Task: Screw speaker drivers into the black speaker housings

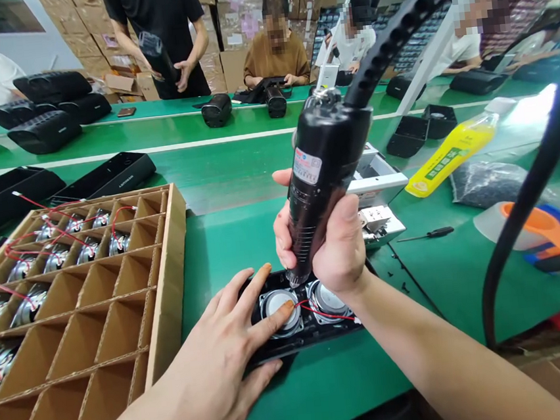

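My right hand (pixel 329 238) is wrapped round a black electric screwdriver (pixel 327 159), held upright with its tip down on a black speaker housing (pixel 315 322) on the green bench. Two round speaker drivers (pixel 280 302) with red wires sit in that housing. My left hand (pixel 226 347) lies flat with spread fingers on the housing's left end, one fingertip on the left driver. A thick black cable runs from the screwdriver's top up to the right.
A cardboard divider tray (pixel 164 294) with several speaker drivers stands at left. A yellow bottle (pixel 453 154), small screwdriver (pixel 428 234), orange-blue object (pixel 550 233) and metal parts lie at right. Black speaker shells and other people line the far belt.
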Demonstrator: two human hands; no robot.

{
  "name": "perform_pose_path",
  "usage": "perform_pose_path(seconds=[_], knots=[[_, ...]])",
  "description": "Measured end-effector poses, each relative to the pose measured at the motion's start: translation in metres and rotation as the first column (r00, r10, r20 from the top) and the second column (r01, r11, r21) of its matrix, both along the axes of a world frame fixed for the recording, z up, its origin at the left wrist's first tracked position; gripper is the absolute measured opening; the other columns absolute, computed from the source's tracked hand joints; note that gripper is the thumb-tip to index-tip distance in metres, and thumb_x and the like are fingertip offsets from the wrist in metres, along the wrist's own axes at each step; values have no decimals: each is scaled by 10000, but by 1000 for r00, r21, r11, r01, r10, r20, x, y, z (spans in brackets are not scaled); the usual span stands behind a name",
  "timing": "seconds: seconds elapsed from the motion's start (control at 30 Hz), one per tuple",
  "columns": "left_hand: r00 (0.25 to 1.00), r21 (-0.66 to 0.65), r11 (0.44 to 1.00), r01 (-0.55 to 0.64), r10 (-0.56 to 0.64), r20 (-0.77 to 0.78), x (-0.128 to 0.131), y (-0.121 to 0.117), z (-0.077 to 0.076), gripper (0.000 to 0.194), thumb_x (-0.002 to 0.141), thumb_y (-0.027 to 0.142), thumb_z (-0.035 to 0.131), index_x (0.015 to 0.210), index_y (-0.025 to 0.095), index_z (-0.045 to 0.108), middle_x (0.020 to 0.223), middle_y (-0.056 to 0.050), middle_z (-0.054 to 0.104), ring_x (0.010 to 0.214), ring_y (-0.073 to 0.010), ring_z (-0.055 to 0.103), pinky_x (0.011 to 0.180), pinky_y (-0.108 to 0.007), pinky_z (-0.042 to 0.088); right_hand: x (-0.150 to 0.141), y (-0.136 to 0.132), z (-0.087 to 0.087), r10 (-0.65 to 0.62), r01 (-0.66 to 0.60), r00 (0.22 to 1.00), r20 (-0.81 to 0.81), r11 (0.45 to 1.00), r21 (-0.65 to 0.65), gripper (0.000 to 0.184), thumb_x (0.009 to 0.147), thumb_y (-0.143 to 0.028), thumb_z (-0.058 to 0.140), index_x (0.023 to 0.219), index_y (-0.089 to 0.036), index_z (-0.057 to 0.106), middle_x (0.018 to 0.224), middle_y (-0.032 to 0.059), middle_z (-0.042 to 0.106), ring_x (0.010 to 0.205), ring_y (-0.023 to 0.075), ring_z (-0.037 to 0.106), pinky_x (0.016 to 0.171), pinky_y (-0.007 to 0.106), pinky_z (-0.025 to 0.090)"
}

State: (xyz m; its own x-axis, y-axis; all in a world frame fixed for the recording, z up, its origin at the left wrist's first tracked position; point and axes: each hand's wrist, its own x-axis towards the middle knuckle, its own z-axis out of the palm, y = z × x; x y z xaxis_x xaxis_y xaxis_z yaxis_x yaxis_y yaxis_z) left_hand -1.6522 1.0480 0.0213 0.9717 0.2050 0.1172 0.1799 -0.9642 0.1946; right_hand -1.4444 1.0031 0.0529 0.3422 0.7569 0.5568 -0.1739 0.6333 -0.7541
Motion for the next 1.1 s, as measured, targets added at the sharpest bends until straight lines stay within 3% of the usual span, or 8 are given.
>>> perform_pose_path(seconds=[0.3, 0.63, 0.9, 1.0, 1.1], knots=[[998, 7, 999, -38, 38, 40, 2, -3, 1, 666, 908, 261, 687, 1528, 425, 506, 1724, -35, 272, 1521, -415, 355, 1162, -638, 470, -4, -3, -10, 102, -102, 995, 22, 995, -15, 577, 1012, -699, 456, 1288, -218, 616, 749, 3, 575, 493, 116, 499, 426, 254, 384], [999, 43, 998, -38, 37, 31, 2, -1, 2, 692, 919, 251, 653, 1555, 444, 462, 1740, -41, 227, 1514, -417, 368, 1124, -648, 499, -2, 0, -18, 156, -156, 987, 22, 988, -9, 560, 1004, -692, 484, 1239, -197, 599, 712, -11, 561, 489, 102, 482, 434, 222, 390], [999, 77, 996, -39, 37, 30, 2, -2, 2, 730, 915, 258, 643, 1587, 432, 418, 1721, -49, 295, 1499, -418, 394, 1114, -631, 518, -3, 3, -24, 177, -177, 984, 33, 984, -8, 550, 996, -674, 522, 1210, -174, 601, 724, 6, 570, 496, 100, 500, 428, 210, 379], [999, 140, 990, 20, -26, 42, 2, 3, -1, 763, 879, 259, 656, 1588, 416, 422, 1699, -79, 343, 1454, -431, 461, 1047, -617, 575, -4, 0, -19, 158, -158, 987, 39, 987, 8, 561, 1001, -679, 502, 1229, -175, 600, 710, 6, 566, 487, 107, 499, 424, 218, 389], [991, 183, 981, 68, -88, 102, 2, 11, -13, 843, 800, 237, 715, 1576, 415, 441, 1694, -72, 359, 1415, -436, 513, 1006, -562, 616, 8, -14, 5, 76, -77, 997, 13, 996, 45, 584, 996, -737, 438, 1261, -234, 571, 723, -7, 583, 469, 112, 498, 416, 226, 395]])
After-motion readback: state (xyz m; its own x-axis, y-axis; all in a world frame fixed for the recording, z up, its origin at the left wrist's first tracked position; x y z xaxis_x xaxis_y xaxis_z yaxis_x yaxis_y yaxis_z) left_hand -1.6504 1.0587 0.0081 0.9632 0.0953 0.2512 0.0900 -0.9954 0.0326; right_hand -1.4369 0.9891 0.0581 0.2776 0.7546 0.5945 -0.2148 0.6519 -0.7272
